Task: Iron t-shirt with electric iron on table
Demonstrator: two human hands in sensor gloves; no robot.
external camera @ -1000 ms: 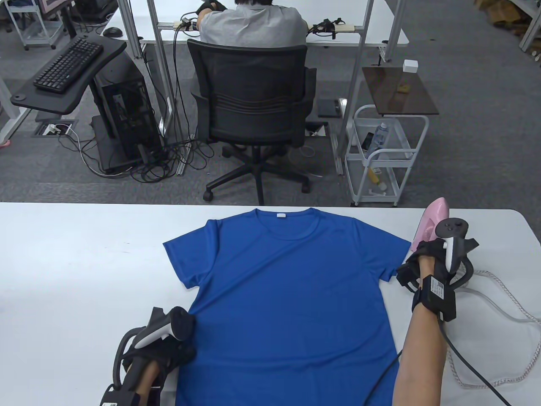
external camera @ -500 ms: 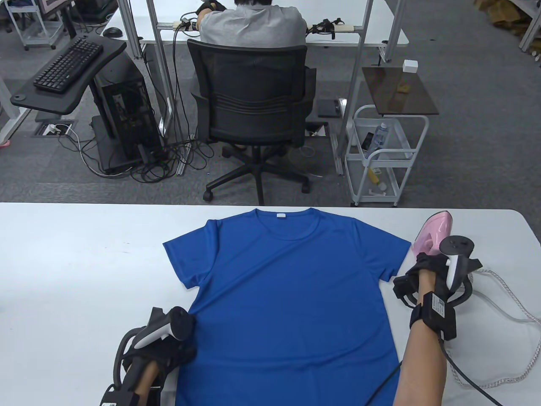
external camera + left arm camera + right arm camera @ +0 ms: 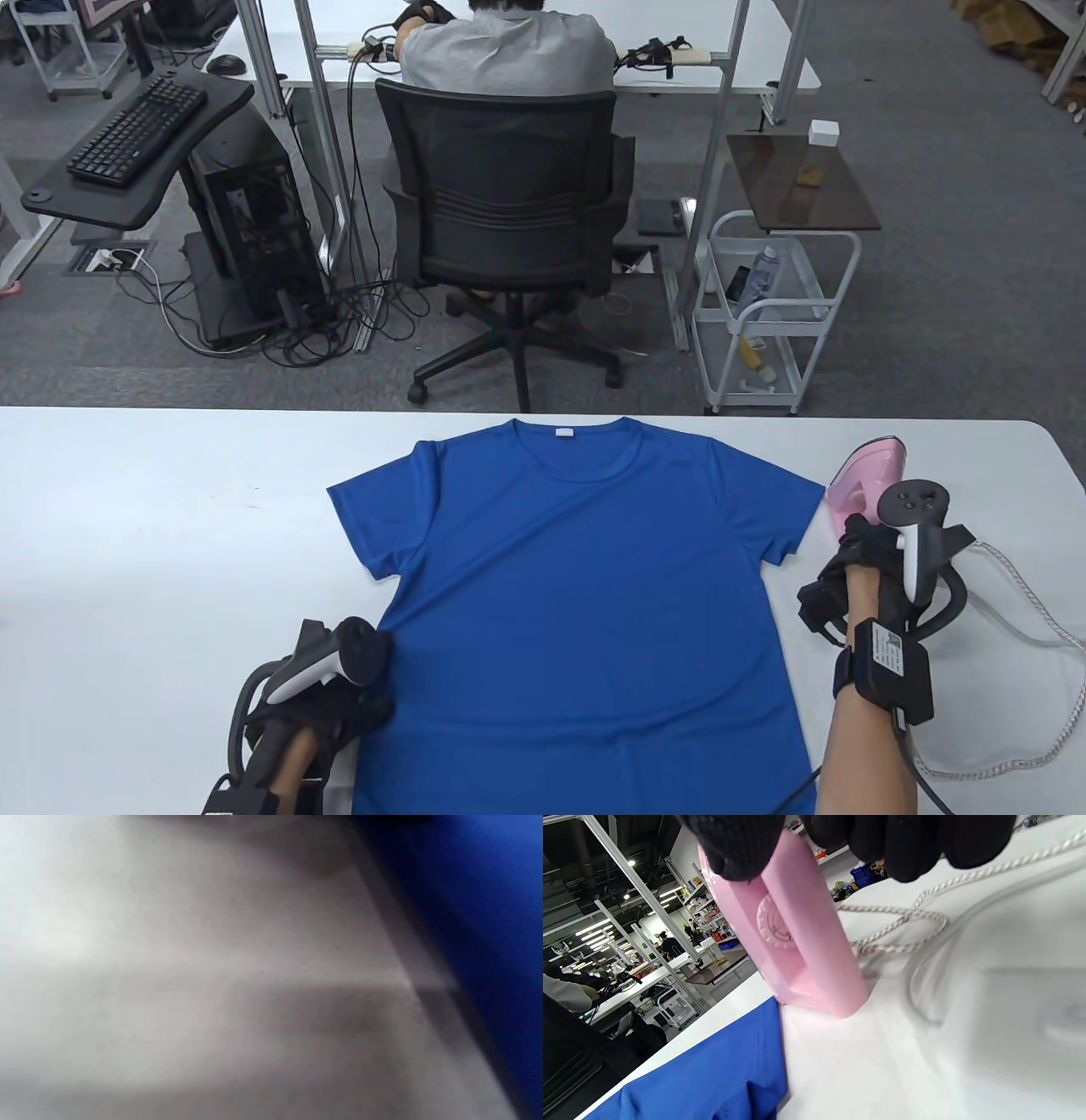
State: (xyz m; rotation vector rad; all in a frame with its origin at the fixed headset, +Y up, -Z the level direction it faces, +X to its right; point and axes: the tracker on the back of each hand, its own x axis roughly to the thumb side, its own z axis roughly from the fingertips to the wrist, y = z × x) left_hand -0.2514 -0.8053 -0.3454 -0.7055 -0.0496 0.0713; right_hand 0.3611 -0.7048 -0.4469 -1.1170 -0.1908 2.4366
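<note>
A blue t-shirt (image 3: pixel 577 594) lies flat on the white table (image 3: pixel 170 526), collar toward the far edge. My right hand (image 3: pixel 874 552) grips the handle of a pink electric iron (image 3: pixel 865 480) just right of the shirt's right sleeve. In the right wrist view the iron (image 3: pixel 793 938) is tilted, its nose end low over the table beside the sleeve (image 3: pixel 712 1073). My left hand (image 3: pixel 331 713) rests at the shirt's lower left edge; its fingers are hidden under the tracker. The left wrist view shows only blurred table and the shirt's edge (image 3: pixel 488 899).
The iron's braided cord (image 3: pixel 1018 747) loops on the table at the right, also in the right wrist view (image 3: pixel 903 921). Beyond the far edge stand an office chair (image 3: pixel 509 221) with a seated person and a white cart (image 3: pixel 764 314).
My right hand has drawn the iron back toward me and tipped it lower, from standing more upright. My left hand has stayed where it was.
</note>
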